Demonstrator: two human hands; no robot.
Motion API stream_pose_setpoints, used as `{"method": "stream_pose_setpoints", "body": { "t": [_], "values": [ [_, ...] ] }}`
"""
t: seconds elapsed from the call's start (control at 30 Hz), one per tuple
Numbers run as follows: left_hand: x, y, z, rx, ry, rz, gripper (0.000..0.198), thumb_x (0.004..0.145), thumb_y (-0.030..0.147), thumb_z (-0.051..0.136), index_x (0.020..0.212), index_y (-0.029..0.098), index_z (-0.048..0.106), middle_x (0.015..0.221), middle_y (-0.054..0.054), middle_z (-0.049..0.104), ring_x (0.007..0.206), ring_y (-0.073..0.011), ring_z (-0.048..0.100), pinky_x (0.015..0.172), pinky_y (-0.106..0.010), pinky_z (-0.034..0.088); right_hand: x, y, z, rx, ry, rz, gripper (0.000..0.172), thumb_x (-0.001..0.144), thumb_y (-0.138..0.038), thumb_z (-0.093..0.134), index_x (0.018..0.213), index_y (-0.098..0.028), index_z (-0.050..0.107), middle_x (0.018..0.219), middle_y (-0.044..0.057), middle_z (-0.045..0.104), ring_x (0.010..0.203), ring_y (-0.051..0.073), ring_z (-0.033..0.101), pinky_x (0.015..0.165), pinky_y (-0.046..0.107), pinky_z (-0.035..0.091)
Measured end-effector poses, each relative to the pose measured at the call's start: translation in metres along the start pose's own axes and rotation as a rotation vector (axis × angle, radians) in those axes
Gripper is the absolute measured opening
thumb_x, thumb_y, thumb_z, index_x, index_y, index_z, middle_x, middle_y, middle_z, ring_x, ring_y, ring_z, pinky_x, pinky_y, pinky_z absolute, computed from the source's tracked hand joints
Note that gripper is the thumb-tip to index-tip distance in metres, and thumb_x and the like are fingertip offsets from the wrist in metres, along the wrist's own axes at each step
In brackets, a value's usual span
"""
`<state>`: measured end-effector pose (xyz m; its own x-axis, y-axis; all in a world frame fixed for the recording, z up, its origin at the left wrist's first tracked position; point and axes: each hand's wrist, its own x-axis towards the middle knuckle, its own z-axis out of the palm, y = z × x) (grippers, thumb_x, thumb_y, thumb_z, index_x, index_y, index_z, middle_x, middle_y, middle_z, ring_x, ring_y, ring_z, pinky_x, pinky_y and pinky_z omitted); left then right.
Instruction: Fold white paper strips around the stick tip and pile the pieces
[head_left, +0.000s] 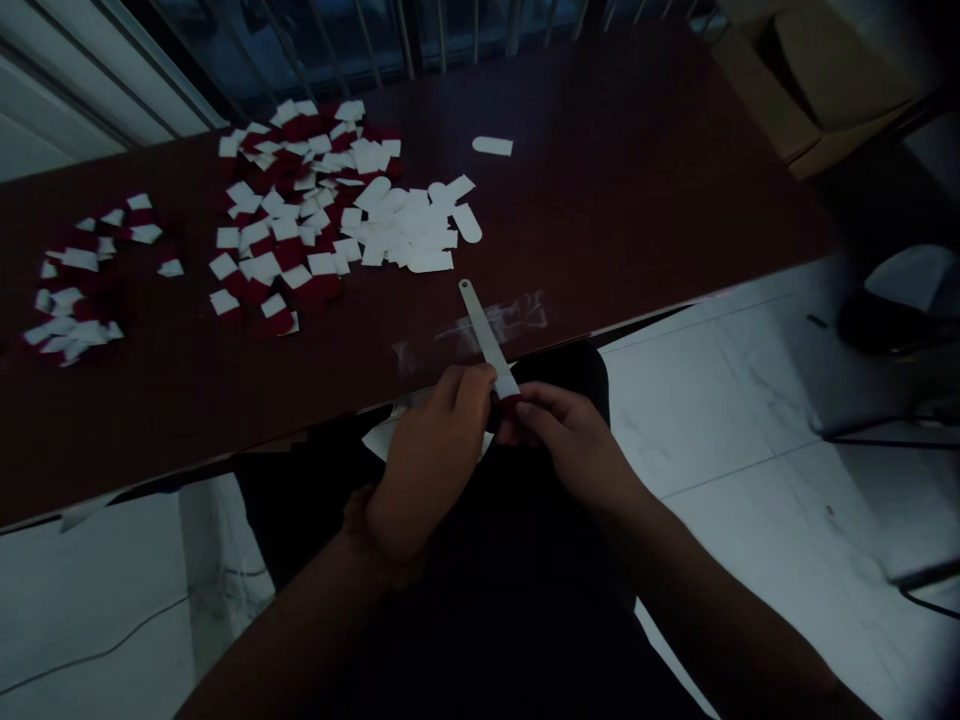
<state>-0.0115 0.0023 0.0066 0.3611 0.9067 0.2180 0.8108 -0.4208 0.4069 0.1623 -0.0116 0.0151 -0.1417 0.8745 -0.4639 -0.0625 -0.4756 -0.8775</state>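
Note:
Over my lap, just off the table's front edge, my left hand (pixel 442 440) and my right hand (pixel 562 430) come close together. Between them is a dark red piece (pixel 510 402) with a white end, pinched by my right fingers. A flat metal strip (pixel 481 325) with a hole in its far end slants from the white end onto the table; my left fingers are closed against its near part. White round-ended slips (pixel 409 228) lie in a pile beyond, beside a large heap of red and white pieces (pixel 285 228). One lone slip (pixel 493 147) lies farther back.
The dark brown table (pixel 637 200) spans the view. A smaller group of red and white pieces (pixel 79 260) is at the left. Clear tape (pixel 517 315) lies near the front edge. A cardboard box (pixel 817 80) is at the back right. White paper (pixel 381 436) shows under my left hand.

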Motion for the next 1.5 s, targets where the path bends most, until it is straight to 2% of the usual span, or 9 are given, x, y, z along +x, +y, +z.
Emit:
{"method": "stream_pose_setpoints", "body": {
  "t": [0.13, 0.3, 0.47, 0.57, 0.83, 1.03, 1.23, 1.37, 1.5],
  "values": [
    [-0.006, 0.001, 0.007, -0.156, 0.078, -0.15, 0.021, 0.104, 0.021, 0.055, 0.123, 0.021, 0.065, 0.101, -0.004, 0.077, 0.081, -0.0175, 0.073, 0.069, -0.027, 0.051, -0.001, -0.001, 0.0, 0.001, 0.006, -0.004, 0.018, 0.097, -0.026, 0.057, 0.098, -0.021, 0.075, 0.075, 0.0, 0.072, 0.073, 0.015, 0.064, 0.074, 0.03, 0.051],
    [-0.004, 0.006, 0.009, -0.674, -0.087, -0.472, 0.02, 0.1, 0.028, 0.058, 0.098, 0.021, 0.077, 0.078, -0.001, 0.074, 0.07, -0.0159, 0.067, 0.065, -0.026, 0.05, 0.004, 0.003, -0.001, -0.008, 0.047, -0.027, 0.016, 0.094, -0.029, 0.061, 0.093, -0.021, 0.075, 0.075, 0.0, 0.071, 0.07, 0.015, 0.061, 0.07, 0.029, 0.049],
    [0.005, 0.009, 0.019, -1.233, -0.144, -0.789, 0.026, 0.093, 0.043, 0.068, 0.093, 0.02, 0.079, 0.058, 0.005, 0.05, 0.049, -0.0086, 0.039, 0.046, -0.022, 0.029, 0.017, 0.001, -0.004, -0.062, 0.187, -0.09, 0.014, 0.091, -0.033, 0.068, 0.086, -0.021, 0.072, 0.073, -0.002, 0.066, 0.067, 0.013, 0.058, 0.065, 0.027, 0.046],
    [0.01, 0.009, 0.023, -1.408, -0.122, -0.874, 0.025, 0.086, 0.043, 0.077, 0.087, 0.018, 0.077, 0.059, 0.007, 0.042, 0.048, -0.0057, 0.031, 0.046, -0.02, 0.024, 0.023, -0.005, -0.003, -0.088, 0.198, -0.075, 0.017, 0.089, -0.035, 0.071, 0.082, -0.02, 0.071, 0.071, -0.002, 0.066, 0.065, 0.013, 0.059, 0.062, 0.026, 0.047],
    [0.006, 0.011, 0.023, -1.37, -0.03, -0.909, 0.045, 0.086, 0.053, 0.075, 0.062, 0.018, 0.061, 0.051, 0.005, 0.04, 0.047, -0.0072, 0.032, 0.045, -0.023, 0.022, 0.027, 0.001, -0.002, -0.093, 0.301, -0.121, 0.02, 0.089, -0.039, 0.073, 0.085, -0.02, 0.072, 0.075, 0.0, 0.069, 0.068, 0.015, 0.061, 0.065, 0.028, 0.049],
    [0.009, 0.012, 0.021, -1.388, -0.062, -0.907, 0.031, 0.081, 0.046, 0.082, 0.077, 0.016, 0.073, 0.055, 0.006, 0.044, 0.048, -0.0059, 0.033, 0.045, -0.02, 0.024, 0.019, 0.0, -0.005, -0.158, 0.195, -0.122, 0.022, 0.092, -0.037, 0.07, 0.078, -0.02, 0.07, 0.07, -0.002, 0.064, 0.066, 0.014, 0.057, 0.065, 0.028, 0.047],
    [0.004, 0.017, 0.024, -1.59, 0.014, -1.003, 0.029, 0.08, 0.043, 0.083, 0.086, 0.016, 0.074, 0.063, 0.005, 0.048, 0.052, -0.0052, 0.037, 0.046, -0.018, 0.025, 0.025, 0.005, -0.003, -0.089, 0.229, -0.132, 0.022, 0.092, -0.04, 0.069, 0.082, -0.021, 0.071, 0.072, -0.001, 0.065, 0.068, 0.015, 0.058, 0.066, 0.028, 0.047],
    [-0.004, 0.018, 0.024, -1.502, -0.073, -0.968, 0.039, 0.085, 0.051, 0.078, 0.073, 0.015, 0.068, 0.065, 0.002, 0.055, 0.054, -0.0062, 0.041, 0.047, -0.019, 0.026, 0.019, 0.013, -0.006, 0.028, 0.162, -0.07, 0.03, 0.096, -0.045, 0.062, 0.078, -0.021, 0.069, 0.07, -0.001, 0.061, 0.067, 0.016, 0.056, 0.065, 0.029, 0.045],
    [0.0, 0.019, 0.023, -1.43, -0.107, -0.931, 0.031, 0.084, 0.049, 0.08, 0.085, 0.017, 0.076, 0.061, 0.004, 0.054, 0.052, -0.0072, 0.04, 0.048, -0.021, 0.028, 0.01, 0.014, -0.009, 0.013, 0.06, -0.037, 0.031, 0.096, -0.04, 0.063, 0.072, -0.021, 0.065, 0.066, -0.001, 0.06, 0.065, 0.015, 0.054, 0.065, 0.029, 0.043]
  ]
}}
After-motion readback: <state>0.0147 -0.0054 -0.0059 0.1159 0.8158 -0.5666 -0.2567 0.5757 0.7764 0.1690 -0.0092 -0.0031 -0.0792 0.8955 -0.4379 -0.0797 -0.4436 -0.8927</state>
